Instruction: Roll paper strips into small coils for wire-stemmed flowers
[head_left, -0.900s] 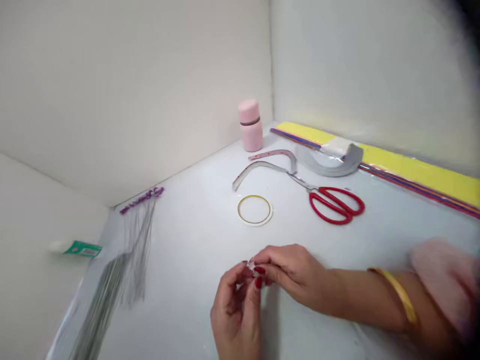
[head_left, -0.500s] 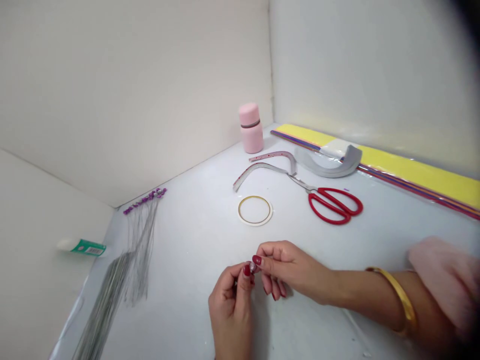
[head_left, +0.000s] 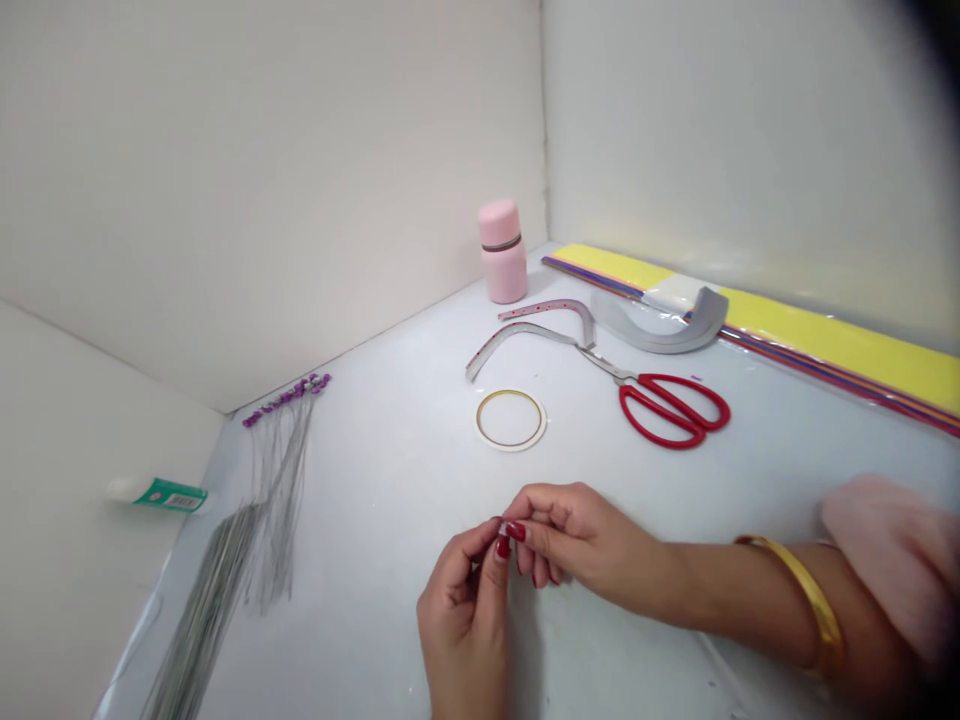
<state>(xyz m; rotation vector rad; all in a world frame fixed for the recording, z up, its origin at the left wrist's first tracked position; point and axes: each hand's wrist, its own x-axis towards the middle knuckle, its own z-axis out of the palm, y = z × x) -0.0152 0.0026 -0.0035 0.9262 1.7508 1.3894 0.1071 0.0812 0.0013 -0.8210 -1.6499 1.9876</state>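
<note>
My left hand [head_left: 469, 605] and my right hand [head_left: 574, 535] meet fingertip to fingertip low in the middle of the view. Each is closed in a pinch, thumb against forefinger. Between the tips is a tiny pale scrap, mostly covered by the red nails, too small to name. A roll of narrow white tape [head_left: 545, 432] lies flat just beyond the hands. Further right are scissors with red handles [head_left: 667, 440], their blades touching a strip of grey paper with red marks [head_left: 510, 333].
At the left lie a bundle of thin wires [head_left: 217, 590] and wire stems with purple heads [head_left: 289, 398]. A green-and-white tube [head_left: 161, 494] rests by the table's left edge. A pink bottle [head_left: 504, 255], a curved grey strip [head_left: 660, 338] and yellow sheets [head_left: 810, 335] lie at the back.
My right thumb and fingers have closed in further over the small piece, which now shows less. Both hands stay almost in the same place.
</note>
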